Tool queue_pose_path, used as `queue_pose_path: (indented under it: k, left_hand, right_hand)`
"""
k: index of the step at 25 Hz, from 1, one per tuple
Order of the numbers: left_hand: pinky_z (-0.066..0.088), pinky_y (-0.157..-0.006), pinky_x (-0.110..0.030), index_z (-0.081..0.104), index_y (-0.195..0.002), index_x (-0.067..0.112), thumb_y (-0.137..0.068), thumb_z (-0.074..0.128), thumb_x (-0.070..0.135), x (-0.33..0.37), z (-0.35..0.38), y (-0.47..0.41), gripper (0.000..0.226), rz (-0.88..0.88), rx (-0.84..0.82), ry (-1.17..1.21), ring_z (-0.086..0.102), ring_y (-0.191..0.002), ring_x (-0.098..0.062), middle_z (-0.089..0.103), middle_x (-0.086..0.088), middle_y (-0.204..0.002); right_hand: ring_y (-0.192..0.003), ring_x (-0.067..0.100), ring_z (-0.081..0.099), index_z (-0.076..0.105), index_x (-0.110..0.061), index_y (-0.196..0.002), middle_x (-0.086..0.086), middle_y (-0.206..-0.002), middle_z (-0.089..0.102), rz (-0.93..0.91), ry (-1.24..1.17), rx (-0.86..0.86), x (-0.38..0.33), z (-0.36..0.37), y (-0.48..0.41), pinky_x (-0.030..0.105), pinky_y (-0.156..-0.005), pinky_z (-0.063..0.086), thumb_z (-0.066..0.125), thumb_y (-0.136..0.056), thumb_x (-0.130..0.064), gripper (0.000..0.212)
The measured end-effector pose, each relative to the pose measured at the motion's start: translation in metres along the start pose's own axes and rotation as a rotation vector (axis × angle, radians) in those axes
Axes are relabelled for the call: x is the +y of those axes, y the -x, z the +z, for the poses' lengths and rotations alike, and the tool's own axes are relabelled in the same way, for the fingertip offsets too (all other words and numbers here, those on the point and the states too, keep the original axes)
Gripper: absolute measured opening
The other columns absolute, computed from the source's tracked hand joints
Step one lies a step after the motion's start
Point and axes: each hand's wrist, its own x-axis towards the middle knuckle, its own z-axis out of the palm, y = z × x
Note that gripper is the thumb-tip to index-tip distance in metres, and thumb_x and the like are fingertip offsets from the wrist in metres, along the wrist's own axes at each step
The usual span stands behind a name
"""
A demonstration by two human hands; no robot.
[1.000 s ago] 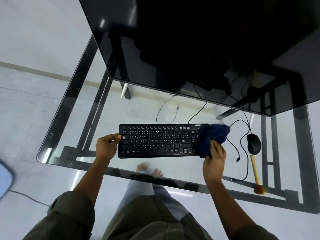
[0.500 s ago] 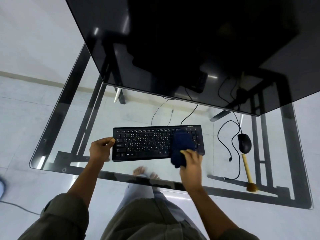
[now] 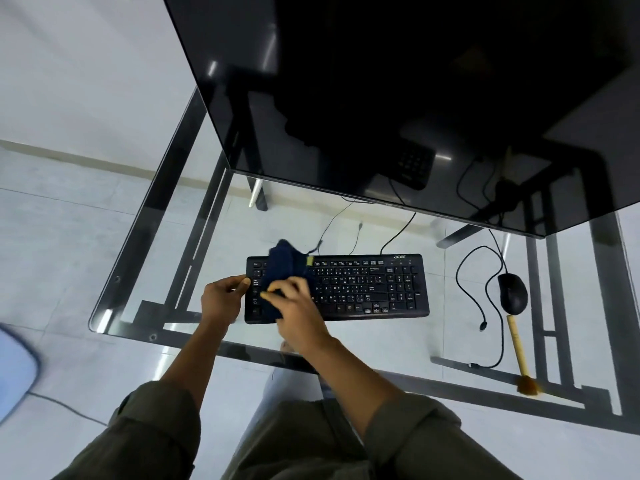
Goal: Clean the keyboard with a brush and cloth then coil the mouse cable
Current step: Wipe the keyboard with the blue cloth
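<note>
A black keyboard lies on the glass desk. My right hand grips a dark blue cloth and presses it on the keyboard's left end. My left hand holds the keyboard's left edge, thumb against it. To the right lies a black mouse with its cable looping loosely over the glass. A wooden-handled brush lies below the mouse, bristles toward me.
A large dark monitor leans over the back of the glass desk. The desk's front edge runs just below the keyboard. A pale blue object sits on the floor at the left.
My right hand has swept the cloth from the keyboard's right end across to its left end. My left hand has stayed on the left edge.
</note>
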Motion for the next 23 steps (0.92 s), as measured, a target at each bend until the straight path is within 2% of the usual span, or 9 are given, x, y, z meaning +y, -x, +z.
queue_pose_path:
  k: [2, 3, 5, 8, 10, 13, 17, 21, 23]
  left_hand:
    - [0.055, -0.089, -0.038, 0.076, -0.108, 0.015, -0.091, 0.07, 0.025, -0.001, -0.001, -0.001, 0.021, 0.004, -0.003, 0.001, 0.068, -0.104, -0.024, 0.075, -0.004, -0.107]
    - [0.054, -0.091, -0.038, 0.076, -0.108, 0.015, -0.091, 0.07, 0.025, -0.001, -0.001, -0.001, 0.021, 0.008, -0.001, -0.005, 0.067, -0.104, -0.023, 0.075, -0.004, -0.108]
    - [0.05, -0.096, -0.038, 0.077, -0.107, 0.016, -0.091, 0.069, 0.025, 0.0, 0.0, 0.0, 0.019, 0.02, 0.006, -0.02, 0.067, -0.105, -0.022, 0.075, -0.003, -0.108]
    - [0.049, -0.097, -0.036, 0.077, -0.105, 0.014, -0.091, 0.069, 0.022, 0.003, 0.001, -0.001, 0.017, 0.039, 0.023, -0.063, 0.067, -0.106, -0.023, 0.075, -0.005, -0.109]
    - [0.049, -0.098, -0.036, 0.077, -0.104, 0.013, -0.091, 0.069, 0.02, 0.006, 0.0, -0.002, 0.017, 0.043, 0.039, -0.094, 0.067, -0.108, -0.024, 0.075, -0.006, -0.11]
    - [0.048, -0.096, -0.033, 0.077, -0.106, 0.011, -0.091, 0.069, 0.018, 0.02, 0.004, -0.007, 0.018, 0.052, 0.05, -0.094, 0.067, -0.107, -0.025, 0.074, -0.007, -0.111]
    - [0.046, -0.093, -0.027, 0.076, -0.106, 0.012, -0.09, 0.069, 0.016, 0.043, 0.007, -0.027, 0.017, 0.007, 0.03, -0.061, 0.066, -0.108, -0.024, 0.074, -0.006, -0.11]
    - [0.046, -0.087, -0.026, 0.075, -0.107, 0.012, -0.092, 0.067, 0.021, 0.07, 0.0, -0.037, 0.019, 0.108, -0.007, -0.163, 0.069, -0.101, -0.024, 0.075, -0.005, -0.107]
    - [0.045, -0.079, -0.019, 0.071, -0.114, 0.015, -0.094, 0.065, 0.031, 0.103, -0.004, -0.019, 0.027, 0.243, -0.041, -0.159, 0.068, -0.086, -0.013, 0.073, 0.001, -0.103]
  right_hand:
    - [-0.124, 0.028, 0.039, 0.065, -0.012, -0.128, 0.001, -0.127, 0.057, -0.057, 0.0, -0.032, -0.003, -0.002, -0.004, 0.034, -0.105, 0.044, 0.058, -0.072, 0.012, 0.061]
    - [-0.124, 0.027, 0.04, 0.065, -0.012, -0.127, 0.001, -0.127, 0.057, -0.023, 0.001, 0.017, 0.005, -0.01, 0.0, 0.034, -0.106, 0.044, 0.058, -0.07, 0.013, 0.062]
    - [-0.122, 0.027, 0.04, 0.066, -0.013, -0.125, 0.003, -0.125, 0.058, 0.166, 0.024, 0.193, 0.038, -0.033, 0.018, 0.038, -0.107, 0.043, 0.059, -0.066, 0.013, 0.064]
    - [-0.117, 0.037, 0.043, 0.067, -0.012, -0.123, 0.011, -0.125, 0.057, 0.564, 0.113, 0.472, 0.11, -0.075, 0.061, 0.049, -0.104, 0.044, 0.064, -0.067, 0.013, 0.061]
    - [-0.116, 0.04, 0.042, 0.067, -0.008, -0.121, 0.015, -0.124, 0.057, 0.673, 0.134, 0.542, 0.134, -0.09, 0.078, 0.054, -0.102, 0.045, 0.063, -0.068, 0.016, 0.059]
    - [-0.119, 0.034, 0.041, 0.067, -0.011, -0.123, 0.011, -0.124, 0.058, 0.584, 0.094, 0.469, 0.116, -0.078, 0.06, 0.051, -0.108, 0.042, 0.064, -0.07, 0.014, 0.059]
    - [-0.123, 0.02, 0.044, 0.067, -0.016, -0.126, 0.002, -0.125, 0.06, 0.347, -0.135, 0.158, 0.054, -0.049, 0.015, 0.029, -0.114, 0.035, 0.065, -0.077, 0.006, 0.054]
    - [-0.106, 0.019, 0.064, 0.072, -0.022, -0.119, 0.0, -0.114, 0.073, 0.33, -0.292, 0.181, 0.038, -0.073, -0.014, 0.034, -0.093, 0.051, 0.066, -0.089, -0.012, 0.033]
    - [-0.097, 0.017, 0.068, 0.072, -0.027, -0.116, -0.002, -0.107, 0.075, 0.413, -0.293, 0.181, 0.037, -0.103, -0.018, 0.032, -0.086, 0.053, 0.063, -0.093, -0.021, 0.026]
